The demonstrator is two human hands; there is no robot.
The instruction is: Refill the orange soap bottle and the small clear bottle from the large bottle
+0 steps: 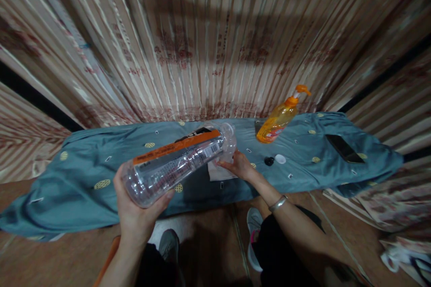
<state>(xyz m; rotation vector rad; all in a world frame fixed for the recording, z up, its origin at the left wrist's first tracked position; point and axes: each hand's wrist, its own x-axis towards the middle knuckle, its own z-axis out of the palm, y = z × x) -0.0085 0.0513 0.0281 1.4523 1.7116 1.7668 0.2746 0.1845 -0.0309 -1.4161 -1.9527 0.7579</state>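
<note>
A large clear plastic bottle with an orange label lies tilted across my view, its base toward me and its neck end up to the right. My left hand is wrapped around the base. By the neck end, my right hand has its fingers bent beneath the bottle's shoulder, over a white cloth. Whether those fingers grip the cloth or the bottle is unclear. Right of this hand, a small black object and a white round disc rest on the blue-green cover.
An orange pump bottle stands at the back right of the covered surface. Farther right lies a dark phone-like slab. Striped curtains hang behind and at both sides. Below are my shoes on a tiled floor.
</note>
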